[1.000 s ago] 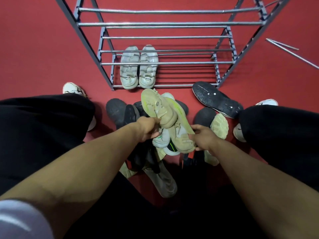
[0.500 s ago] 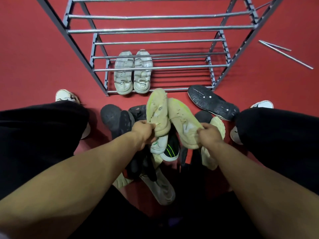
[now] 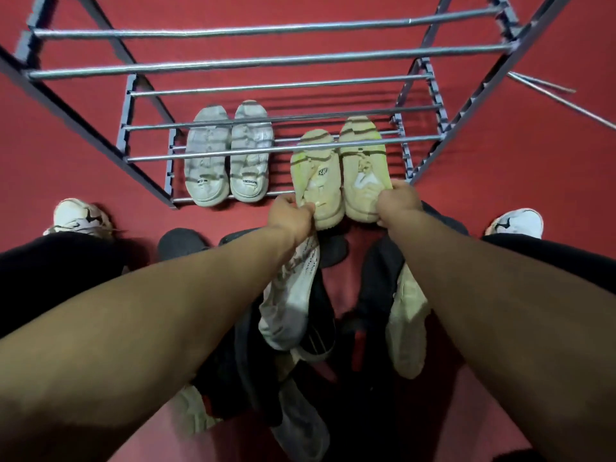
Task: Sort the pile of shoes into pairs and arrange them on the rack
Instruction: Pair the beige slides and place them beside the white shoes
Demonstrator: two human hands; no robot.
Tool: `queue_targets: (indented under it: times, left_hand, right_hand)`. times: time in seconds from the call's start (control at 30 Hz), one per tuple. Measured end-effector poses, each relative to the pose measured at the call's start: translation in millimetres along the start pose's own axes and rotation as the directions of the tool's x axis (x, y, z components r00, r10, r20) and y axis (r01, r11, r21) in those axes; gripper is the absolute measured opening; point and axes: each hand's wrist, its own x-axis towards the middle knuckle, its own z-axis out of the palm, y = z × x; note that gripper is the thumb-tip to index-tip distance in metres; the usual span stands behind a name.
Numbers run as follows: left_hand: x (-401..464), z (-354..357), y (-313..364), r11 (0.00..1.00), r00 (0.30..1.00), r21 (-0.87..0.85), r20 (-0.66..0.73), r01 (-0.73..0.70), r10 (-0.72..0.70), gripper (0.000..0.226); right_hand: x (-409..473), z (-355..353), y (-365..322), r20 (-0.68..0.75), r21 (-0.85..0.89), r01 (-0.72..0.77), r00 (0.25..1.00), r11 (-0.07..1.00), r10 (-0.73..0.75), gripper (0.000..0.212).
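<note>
Yellow-green sneakers, a matched pair, are being set on the bottom tier of the metal shoe rack, toes pointing away from the person. The left hand pinches the heel of the left sneaker, and the right hand grips the heel of the right sneaker; the two shoes lie side by side and touch. Both heels overhang the front rail, so this placing step looks nearly done: the next move probably calls for a short push forward until the soles rest evenly, then letting go of both heels.

The sneakers are pale cream with lime edging, scuffed, with loose laces, and soft enough to flex under a pinch. Just beside them on the same tier sits a pair of grey-white sneakers, already lined up. Under the forearms the unsorted pile of dark and light shoes waits on the red floor.
</note>
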Motion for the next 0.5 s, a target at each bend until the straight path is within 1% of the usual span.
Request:
queue_targets:
  times: [0.07,0.2,0.27,0.33,0.37,0.4,0.47,0.5]
  left_hand:
    - [26.2,12.7,8.8,1.0,0.999,0.02,-0.036,-0.014,0.014,0.034]
    - [75.2,29.5,22.3,0.993,0.995,0.105,-0.072,-0.062,0.07,0.036]
    - [96.3,33.2,24.4,0.985,0.993,0.164,-0.093,-0.062,0.078,0.036]
    - [115.7,36.0,23.2,0.978,0.991,0.199,-0.105,-0.058,0.08,0.022]
    - [123.9,37.0,22.3,0.979,0.992,0.197,-0.104,-0.054,0.076,0.018]
    - [131.3,38.7,20.4,0.978,0.992,0.205,-0.103,-0.049,0.071,0.021]
    - [140.9,41.2,17.1,0.962,0.995,0.272,-0.09,-0.017,0.043,0.033]
    - [142.8,41.7,16.5,0.943,0.996,0.334,-0.083,0.007,0.022,0.041]
  right_hand:
    - [37.2,9.6,-3.9,-0.011,-0.038,0.021,1.0,0.999,-0.022,0.052]
    - [74.9,25.6,-22.0,-0.045,-0.075,0.033,0.998,0.997,-0.036,0.041]
    - [92.8,32.6,-27.9,-0.053,-0.105,0.021,0.998,0.994,-0.027,0.04]
    - [115.5,39.7,-27.6,-0.036,-0.131,-0.004,0.999,0.991,-0.001,0.042]
    - [123.7,43.5,-27.3,-0.016,-0.198,-0.005,1.0,0.98,0.002,0.041]
    - [130.5,46.7,-26.6,0.0,-0.29,0.005,1.0,0.957,-0.005,0.042]
    - [134.6,46.8,-24.8,0.003,-0.471,0.042,0.999,0.881,-0.046,0.043]
    - [135.4,45.2,-22.1,0.006,-0.528,0.058,0.998,0.847,-0.065,0.043]
